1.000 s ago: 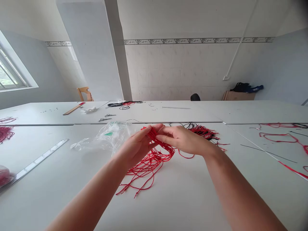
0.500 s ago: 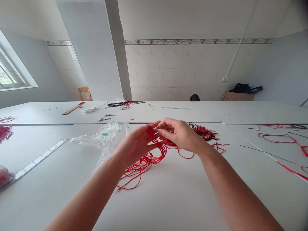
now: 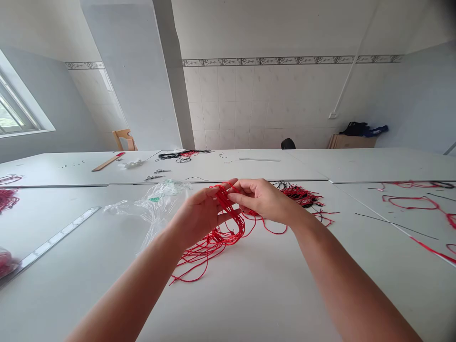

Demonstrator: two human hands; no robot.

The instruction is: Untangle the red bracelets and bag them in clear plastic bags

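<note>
A bundle of red cords [image 3: 233,233] hangs from my left hand [image 3: 199,213], its loose ends lying on the white table [image 3: 270,289]. The fingers of my left hand are closed round the top of the bundle. My right hand [image 3: 261,199] touches it from the right, thumb and forefinger pinched on a red cord near the bundle's top. Behind my right hand lies a pile of red and black cords [image 3: 302,194], partly hidden by it. A crumpled clear plastic bag [image 3: 156,204] is left of my left hand.
A clear ruler [image 3: 60,237] and a bag of red cord [image 3: 6,262] lie at the left. Scissors [image 3: 154,177], a wooden stick with a red end [image 3: 107,162] and black cords [image 3: 171,155] are farther back. More red cords [image 3: 409,203] lie at the right.
My right hand has moved slightly left and closed its fingertips on a red cord at the bundle's top. The bundle in my left hand has shifted slightly.
</note>
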